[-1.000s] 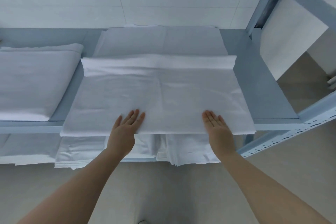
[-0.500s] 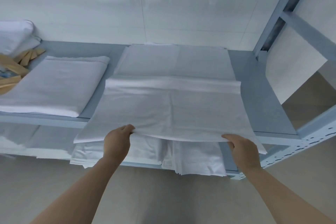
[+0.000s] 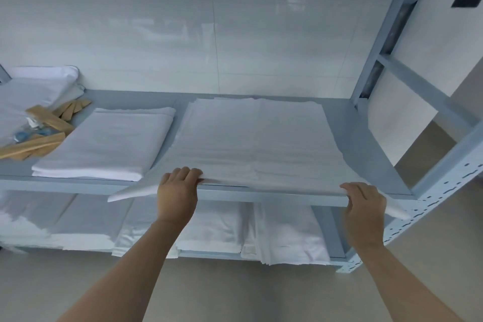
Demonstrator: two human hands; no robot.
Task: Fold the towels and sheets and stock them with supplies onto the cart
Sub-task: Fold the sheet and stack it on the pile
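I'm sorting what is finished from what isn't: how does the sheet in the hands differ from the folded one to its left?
The held sheet is spread wide and thin; the folded sheet is a smaller, thicker stack. The left hand and right hand grip the held sheet's overhanging near edge; the folded sheet lies untouched on the shelf. Both are white.

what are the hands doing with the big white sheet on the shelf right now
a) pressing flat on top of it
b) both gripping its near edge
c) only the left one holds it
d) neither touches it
b, since the left hand and the right hand each have fingers curled over the near edge of the sheet, which lies spread on the shelf with that edge slightly raised.
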